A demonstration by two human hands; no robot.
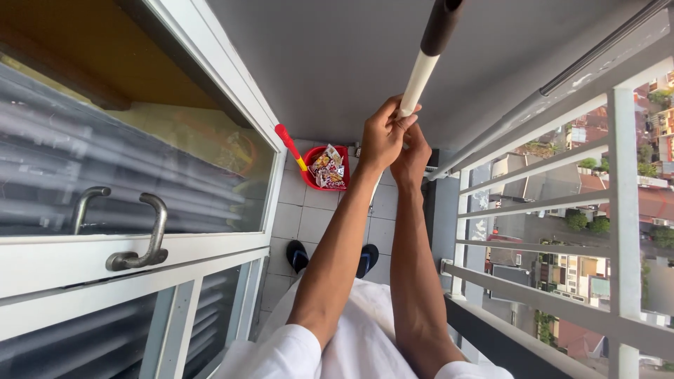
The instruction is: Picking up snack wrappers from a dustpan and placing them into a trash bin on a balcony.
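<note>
White pole [419, 81] with a dark upper sleeve, slanting from the top edge of the view down to the two hands; its lower part is hidden behind them.

Left hand [382, 137]: closed around the pole, thumb side toward the dark sleeve.

Right hand [413, 156]: just behind and below the left, touching it, fingers curled on the same pole.

Arms: bare forearms, white sleeves at the bottom edge.

Red bucket [314, 179]: on the tiled floor [302, 217] at the far end of the balcony, filled with printed packets.

Red stick [290, 145] with a yellow band: leaning at the bucket's rim, beside the window frame.

Dark sandals [297, 255]: a pair on the tiles, on the person's feet, near the white garment.

Glass door [126, 182]: on the left, white frame, with a curved metal handle [144, 242].

Railing [554, 210]: white bars on the right, rooftops and trees well beyond them.

Grey ceiling [337, 56]: behind the pole.
</note>
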